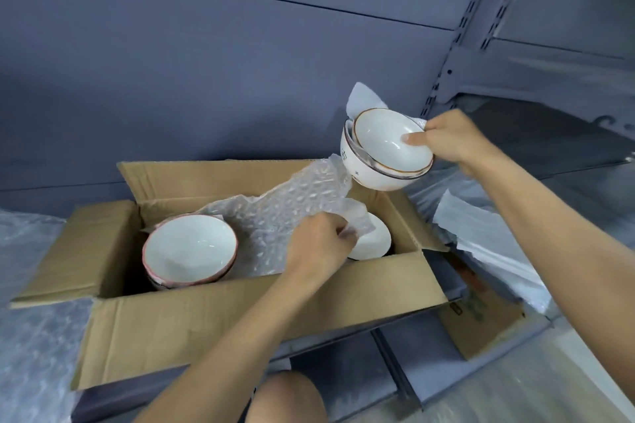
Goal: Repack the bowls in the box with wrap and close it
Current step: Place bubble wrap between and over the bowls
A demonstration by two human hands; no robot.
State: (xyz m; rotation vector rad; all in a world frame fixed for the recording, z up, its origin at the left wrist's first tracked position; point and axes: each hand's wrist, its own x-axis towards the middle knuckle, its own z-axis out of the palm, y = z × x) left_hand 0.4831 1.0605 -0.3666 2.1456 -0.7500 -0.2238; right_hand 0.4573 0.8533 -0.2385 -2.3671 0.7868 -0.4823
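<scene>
Grey-blue shelving panels (240, 62) form the backdrop, with a slotted upright (457, 34) at right and a pale floor (549, 388) below. Right hand (446, 141): fingers curled round the rim of a nested stack of white bowls (385, 151), thumb lying inside the top bowl; the stack is held tilted in the air above the far right corner of the box (240, 306). White paper (364, 99) sticks out between the stacked bowls, behind the rim. Left hand (319, 247): fingertips pinching the edge of the bubble wrap (285, 213) over the middle of the box, the wrap draping from the far wall down into the interior. Just right of this hand, partly under the wrap, lies a white bowl (372, 244) inside the box. At the left end of the box sits a second stack of bowls (190, 251), the top one with a reddish rim, mouth up. All four flaps are open. Beside the box, at right, lie loose white sheets (488, 237) on a printed carton (481, 319); more bubble wrap (31, 302) lies at left. A bare knee (288, 398) shows at the bottom edge.
</scene>
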